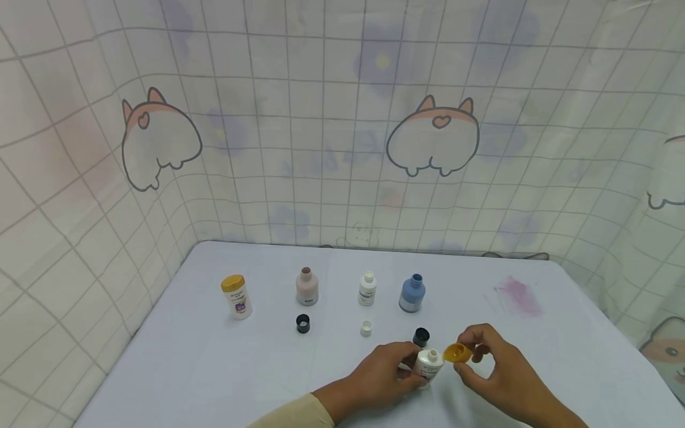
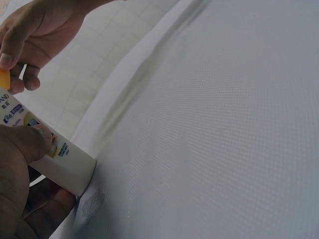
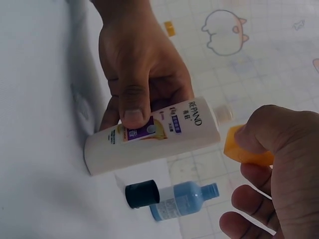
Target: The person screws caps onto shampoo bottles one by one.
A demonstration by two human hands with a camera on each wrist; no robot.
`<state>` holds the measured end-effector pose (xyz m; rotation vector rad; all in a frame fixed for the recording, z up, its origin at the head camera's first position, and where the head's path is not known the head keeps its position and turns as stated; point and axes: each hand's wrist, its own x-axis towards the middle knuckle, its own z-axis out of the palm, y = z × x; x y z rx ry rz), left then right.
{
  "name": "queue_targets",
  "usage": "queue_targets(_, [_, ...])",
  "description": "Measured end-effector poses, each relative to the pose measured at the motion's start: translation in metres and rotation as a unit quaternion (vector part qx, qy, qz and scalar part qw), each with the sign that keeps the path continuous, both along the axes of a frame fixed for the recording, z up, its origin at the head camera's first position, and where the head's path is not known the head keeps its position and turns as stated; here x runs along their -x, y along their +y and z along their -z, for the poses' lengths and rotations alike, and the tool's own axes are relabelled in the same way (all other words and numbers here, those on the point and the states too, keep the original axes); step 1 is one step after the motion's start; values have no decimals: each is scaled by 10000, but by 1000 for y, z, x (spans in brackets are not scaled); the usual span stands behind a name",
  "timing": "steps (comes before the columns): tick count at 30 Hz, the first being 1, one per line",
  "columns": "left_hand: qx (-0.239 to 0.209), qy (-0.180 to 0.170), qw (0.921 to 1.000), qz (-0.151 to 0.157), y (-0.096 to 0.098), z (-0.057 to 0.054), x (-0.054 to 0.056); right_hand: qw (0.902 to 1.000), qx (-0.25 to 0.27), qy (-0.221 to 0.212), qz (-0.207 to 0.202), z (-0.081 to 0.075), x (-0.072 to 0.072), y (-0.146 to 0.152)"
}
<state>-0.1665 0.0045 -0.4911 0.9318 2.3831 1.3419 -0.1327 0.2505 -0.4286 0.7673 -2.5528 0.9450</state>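
My left hand (image 1: 381,375) grips a white bottle (image 1: 429,367) (image 3: 154,142) with a printed label. Its bare neck shows in the right wrist view, and the bottle leans a little, its base at the tabletop. Just right of the neck, my right hand (image 1: 500,371) pinches a yellow-orange cap (image 1: 457,353) (image 3: 244,149) between thumb and fingers. The cap is apart from the neck, its hollow side visible in the head view. A black cap (image 1: 421,337) lies right behind the held bottle.
Across the white table (image 1: 203,368) stand a yellow-lidded white bottle (image 1: 237,298), an uncapped pink bottle (image 1: 307,288), a small white bottle (image 1: 367,290) and an uncapped blue bottle (image 1: 412,294). Another black cap (image 1: 302,323) and a white cap (image 1: 366,328) lie before them. A patterned curtain (image 1: 321,119) hangs behind.
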Motion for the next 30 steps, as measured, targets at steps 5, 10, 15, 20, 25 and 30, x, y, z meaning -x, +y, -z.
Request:
queue_targets(5, [-10, -49, 10000, 1, 0, 0, 0, 9999, 78, 6, -114, 0, 0, -1])
queue_targets(10, [1, -19, 10000, -15, 0, 0, 0, 9997, 138, 74, -213, -2, 1, -3])
queue_targets(15, [-12, -54, 10000, -29, 0, -1, -1, 9989, 182, 281, -341, -5, 2, -6])
queue_targets(20, [-22, -131, 9999, -13, -1, -2, 0, 9982, 135, 372, -448, -7, 3, -8])
queue_targets(25, [-23, -79, 10000, -7, -1, -1, 0, 9973, 125, 444, -579, -7, 4, -11])
queue_targets(30, [-30, -92, 10000, -20, -1, -2, 0, 9959, 150, 512, -736, -6, 7, -11])
